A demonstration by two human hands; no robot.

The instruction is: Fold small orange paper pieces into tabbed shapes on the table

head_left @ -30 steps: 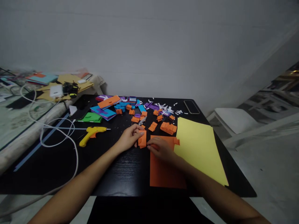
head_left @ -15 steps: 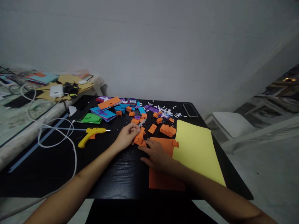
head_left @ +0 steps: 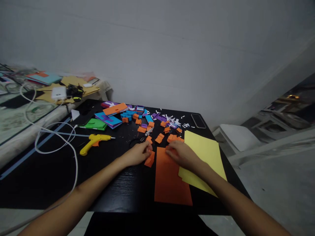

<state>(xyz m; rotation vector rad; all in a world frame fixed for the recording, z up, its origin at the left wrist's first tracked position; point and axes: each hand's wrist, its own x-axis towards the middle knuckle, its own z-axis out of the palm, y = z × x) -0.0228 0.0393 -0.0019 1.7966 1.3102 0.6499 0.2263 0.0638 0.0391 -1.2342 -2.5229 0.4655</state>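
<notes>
My left hand (head_left: pixel 137 154) is closed, thumb and fingers pinching a small folded orange paper piece (head_left: pixel 149 160) just above the black table. To its right, my right hand (head_left: pixel 183 153) hovers over the top edge of an orange sheet (head_left: pixel 169 183), its fingers curled together; what they hold, if anything, is hidden. Behind that hand sits a stack of folded orange paper pieces (head_left: pixel 174 138). Scissors (head_left: pixel 148 131) lie among loose orange pieces (head_left: pixel 159 138) beyond my left hand. Yellow sheets (head_left: pixel 204 154) are partly under my right wrist and forearm.
A yellow glue gun (head_left: pixel 94 143) lies left of my left hand, near a looping white cable (head_left: pixel 75 164). Further back are green folded paper (head_left: pixel 94 124), blue paper (head_left: pixel 109 120), purple and white scraps (head_left: pixel 169 120) and a phone (head_left: pixel 198 121).
My right hand has moved right, off the orange pieces, to the sheet's top edge. My left hand has come nearer with an orange piece. The small piece on the sheet's corner is out of sight.
</notes>
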